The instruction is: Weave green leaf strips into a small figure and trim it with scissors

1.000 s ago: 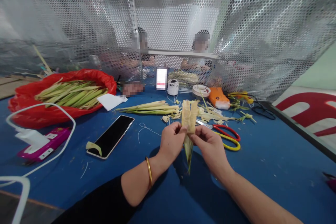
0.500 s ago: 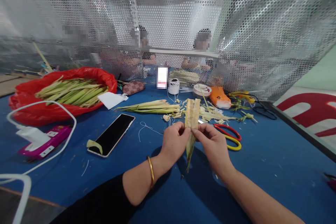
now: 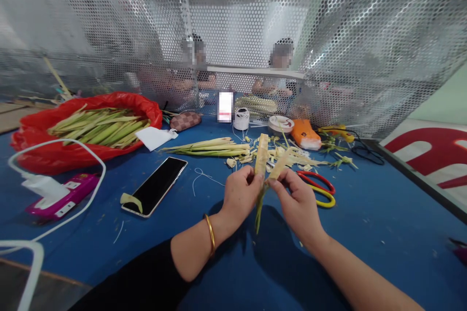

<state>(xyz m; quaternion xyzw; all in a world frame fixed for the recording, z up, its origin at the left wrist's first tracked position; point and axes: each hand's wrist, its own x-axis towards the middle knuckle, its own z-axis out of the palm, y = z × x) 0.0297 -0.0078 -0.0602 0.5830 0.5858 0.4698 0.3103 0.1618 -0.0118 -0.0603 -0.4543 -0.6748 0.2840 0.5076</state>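
Over the front of the blue table, my left hand (image 3: 239, 194) pinches a pale corn husk (image 3: 261, 154) between thumb and fingers. The husk's left strip stands upright, and its green narrow end points down below my hands. My right hand (image 3: 297, 199) grips the other strip of the husk (image 3: 279, 165), which leans out to the right. Between the two strips is a V-shaped gap. Red and yellow handled scissors (image 3: 324, 189) lie just beyond my right hand, their blades mostly hidden. Husk scraps (image 3: 299, 158) are scattered behind the hands.
A red plastic bag (image 3: 27, 143) full of husks stands left, near a purple power strip (image 3: 78, 192) and a phone (image 3: 156, 187). Behind lie a husk bundle (image 3: 215, 148), a thread spool (image 3: 241, 120), a tape roll (image 3: 280, 125) and an orange packet (image 3: 305, 133). A perforated metal screen (image 3: 244, 14) crosses the back.
The two husk strips, side by side before, are now spread apart. My right hand has tipped its strip to the right, while the left strip stays upright.
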